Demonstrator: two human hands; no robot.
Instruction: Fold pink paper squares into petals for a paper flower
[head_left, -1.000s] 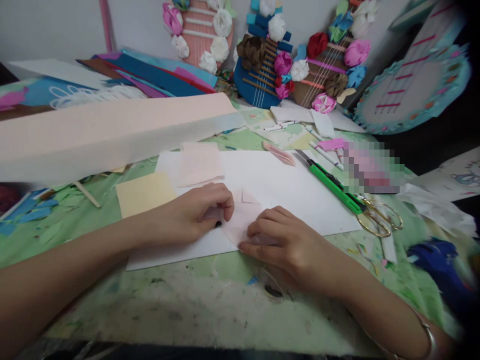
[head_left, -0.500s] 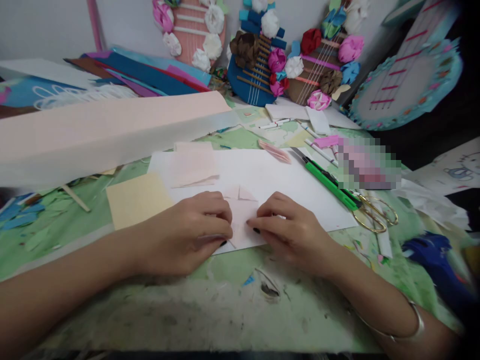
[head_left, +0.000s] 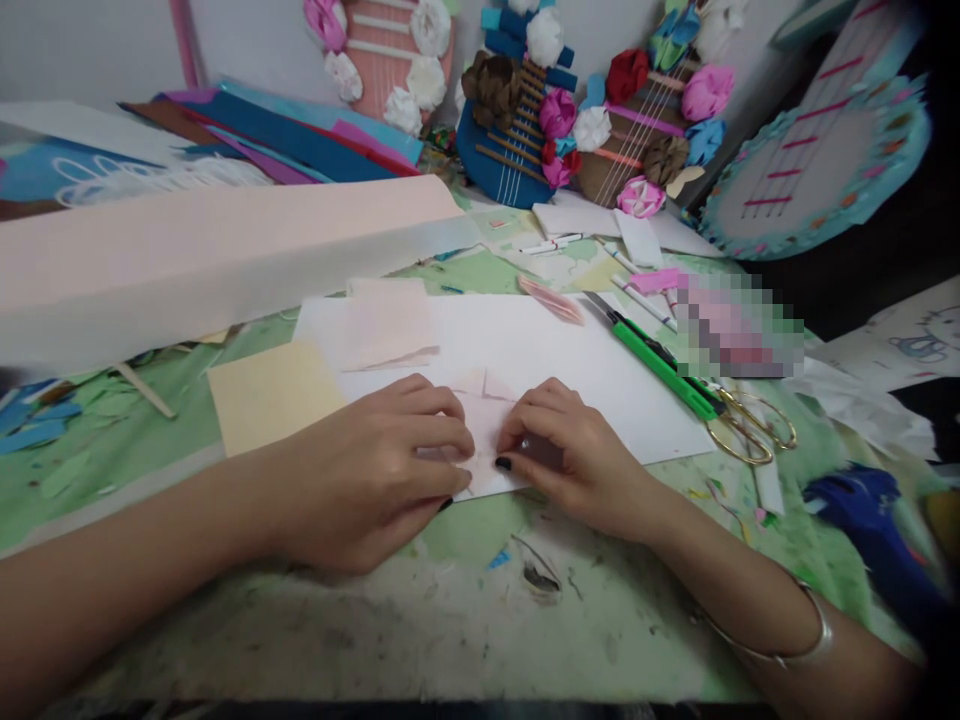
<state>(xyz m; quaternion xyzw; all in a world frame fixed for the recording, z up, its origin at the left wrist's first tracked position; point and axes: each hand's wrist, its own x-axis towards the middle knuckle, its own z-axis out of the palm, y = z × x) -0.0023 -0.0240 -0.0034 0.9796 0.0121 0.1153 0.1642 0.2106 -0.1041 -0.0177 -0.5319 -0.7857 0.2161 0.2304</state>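
Note:
A small pale pink paper piece (head_left: 482,415) lies on a white sheet (head_left: 570,365) at the near middle of the table. My left hand (head_left: 382,470) presses on its left side with curled fingers pinching the paper. My right hand (head_left: 574,455) pinches its right side, fingertips close to those of the left hand. Both hands cover much of the pink piece; only its top folds show between them.
A long pale pink paper roll (head_left: 202,260) crosses the left. A yellow square (head_left: 266,395), pink squares (head_left: 386,325), a green utility knife (head_left: 660,365) and gold scissors (head_left: 750,425) lie around. Paper guitars with paper flowers (head_left: 525,120) stand at the back.
Both hands have drawn closer together over the pink piece. The left hand moved down and right, and the right hand moved up beside it.

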